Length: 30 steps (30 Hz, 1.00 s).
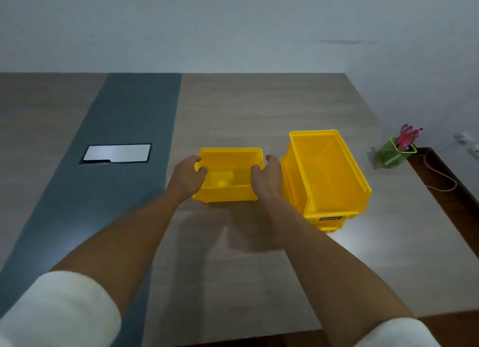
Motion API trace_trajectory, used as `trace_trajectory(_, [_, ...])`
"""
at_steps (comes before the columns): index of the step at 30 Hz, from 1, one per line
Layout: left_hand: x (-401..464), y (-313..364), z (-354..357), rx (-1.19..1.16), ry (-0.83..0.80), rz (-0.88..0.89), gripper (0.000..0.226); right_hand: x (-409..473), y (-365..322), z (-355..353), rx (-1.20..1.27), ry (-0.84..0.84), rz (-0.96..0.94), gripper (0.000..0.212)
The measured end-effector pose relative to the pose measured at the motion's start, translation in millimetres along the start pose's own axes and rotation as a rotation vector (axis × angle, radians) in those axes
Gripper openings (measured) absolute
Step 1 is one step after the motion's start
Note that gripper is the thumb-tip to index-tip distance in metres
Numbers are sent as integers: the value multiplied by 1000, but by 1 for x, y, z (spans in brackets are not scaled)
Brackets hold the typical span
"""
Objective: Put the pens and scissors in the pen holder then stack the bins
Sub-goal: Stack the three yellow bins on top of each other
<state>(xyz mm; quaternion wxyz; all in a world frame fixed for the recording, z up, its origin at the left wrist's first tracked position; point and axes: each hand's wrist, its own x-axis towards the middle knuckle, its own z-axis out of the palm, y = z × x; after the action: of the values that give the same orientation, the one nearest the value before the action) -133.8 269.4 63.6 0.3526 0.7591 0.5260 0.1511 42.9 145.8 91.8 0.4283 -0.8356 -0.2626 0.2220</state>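
A small yellow bin (228,188) sits on the table in the middle of the view. My left hand (188,177) grips its left wall and my right hand (267,177) grips its right wall, thumbs inside the rim. Right beside it stands a stack of larger yellow bins (334,175), one nested on top of others. At the far right a green pen holder (391,155) stands near the table's corner, with pink-handled scissors (407,136) and pens sticking out of it.
A grey strip runs down the wooden table (259,108) on the left, with a silver cable hatch (116,153) set in it. The table's right edge passes by the pen holder; a thin cord (440,175) lies on the dark surface beyond.
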Motion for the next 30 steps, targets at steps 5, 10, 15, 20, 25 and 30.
trace_trajectory(5, [13,-32,17,-17,-67,-93,52,4,27,23,-42,38,109,64])
trace_trajectory(10, [15,-56,35,-90,-82,-175,44,2,48,42,-27,25,197,69])
trace_trajectory(15, [12,-62,44,-188,-26,-315,45,9,54,49,1,24,201,61])
trace_trajectory(20, [13,-81,38,-159,29,-348,45,26,48,46,-84,-32,163,61])
trace_trajectory(25, [17,-67,25,-251,147,-235,53,44,49,46,-150,-74,103,57])
trace_trajectory(30, [13,-65,21,-164,46,-30,59,49,47,50,-150,-91,78,62])
